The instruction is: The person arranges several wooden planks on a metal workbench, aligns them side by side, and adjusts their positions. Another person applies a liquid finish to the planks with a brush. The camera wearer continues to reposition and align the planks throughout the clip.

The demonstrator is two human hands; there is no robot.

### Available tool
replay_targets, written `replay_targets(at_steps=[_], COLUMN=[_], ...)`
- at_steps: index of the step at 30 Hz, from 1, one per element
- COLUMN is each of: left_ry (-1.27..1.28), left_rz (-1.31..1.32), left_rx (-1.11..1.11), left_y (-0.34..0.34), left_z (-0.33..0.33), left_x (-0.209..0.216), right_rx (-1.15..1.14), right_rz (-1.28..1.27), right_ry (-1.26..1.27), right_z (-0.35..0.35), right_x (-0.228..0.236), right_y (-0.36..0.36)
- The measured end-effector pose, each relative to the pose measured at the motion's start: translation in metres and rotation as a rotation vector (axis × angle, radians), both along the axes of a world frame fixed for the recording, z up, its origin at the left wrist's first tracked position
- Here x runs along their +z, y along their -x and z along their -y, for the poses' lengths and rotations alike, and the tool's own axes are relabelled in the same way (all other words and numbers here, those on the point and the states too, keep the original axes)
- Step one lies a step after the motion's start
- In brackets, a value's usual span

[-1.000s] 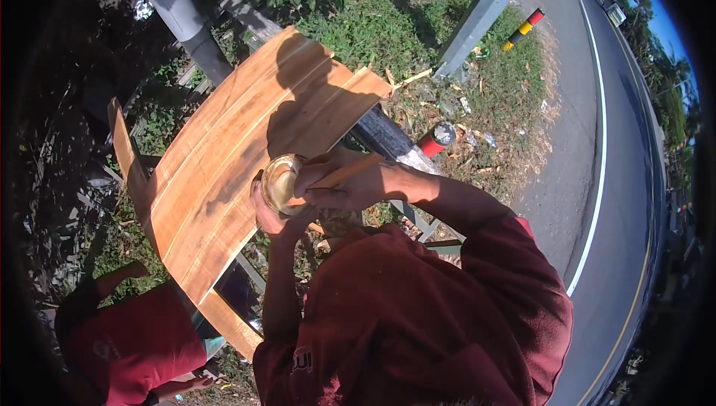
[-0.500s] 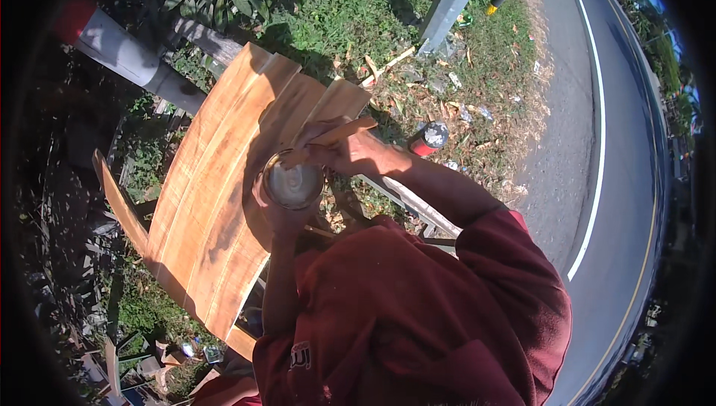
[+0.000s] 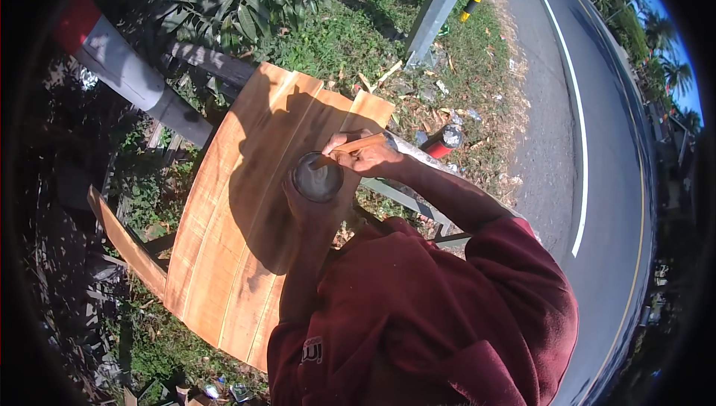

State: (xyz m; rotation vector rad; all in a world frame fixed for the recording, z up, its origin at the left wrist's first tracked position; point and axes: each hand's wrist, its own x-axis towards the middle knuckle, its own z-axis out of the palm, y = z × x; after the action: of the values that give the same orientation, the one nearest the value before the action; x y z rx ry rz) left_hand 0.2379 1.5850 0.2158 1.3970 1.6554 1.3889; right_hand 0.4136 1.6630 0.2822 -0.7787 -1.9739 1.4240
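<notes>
My left hand (image 3: pixel 304 210) is wrapped round a small open can (image 3: pixel 296 172), held over the boards. A pale, creamy paste (image 3: pixel 321 180) with swirl marks lies inside it. Closed on a flat wooden stick (image 3: pixel 364 142), my right hand (image 3: pixel 371 158) is at the far right side of the can. The stick's lower end reaches over the rim to the paste; whether it dips in I cannot tell. Beneath both hands is a panel of several light-brown wooden boards (image 3: pixel 216 234) lying side by side, partly covered by my shadow.
A curved wooden strip (image 3: pixel 127 243) juts out left of the panel. A red-and-white post (image 3: pixel 119 63) slants in at the upper left. Metal bars (image 3: pixel 403 195) run under my right forearm. Beyond are a grey pole (image 3: pixel 440 10), grass with litter, a short red post (image 3: pixel 441 142) and a road (image 3: pixel 611 145).
The view has shifted, so the panel and can sit farther right and slightly lower in it. My right hand has turned the stick a little at the can's rim. Both holds stay the same.
</notes>
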Motion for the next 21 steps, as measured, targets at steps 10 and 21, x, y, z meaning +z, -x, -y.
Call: replay_targets(at_steps=[10,21], left_ry=[-0.311,-0.235], left_rz=[0.088,-0.065], left_rx=[-0.102,-0.116], left_y=[-0.001,-0.04], left_z=[-0.029,-0.073], left_x=[-0.053,-0.086], right_rx=[-0.283,-0.152], right_rz=[0.075,0.049], right_ry=[0.238,0.094], right_z=[0.009,-0.032], right_x=[-0.008,-0.141], right_y=[-0.002,-0.042])
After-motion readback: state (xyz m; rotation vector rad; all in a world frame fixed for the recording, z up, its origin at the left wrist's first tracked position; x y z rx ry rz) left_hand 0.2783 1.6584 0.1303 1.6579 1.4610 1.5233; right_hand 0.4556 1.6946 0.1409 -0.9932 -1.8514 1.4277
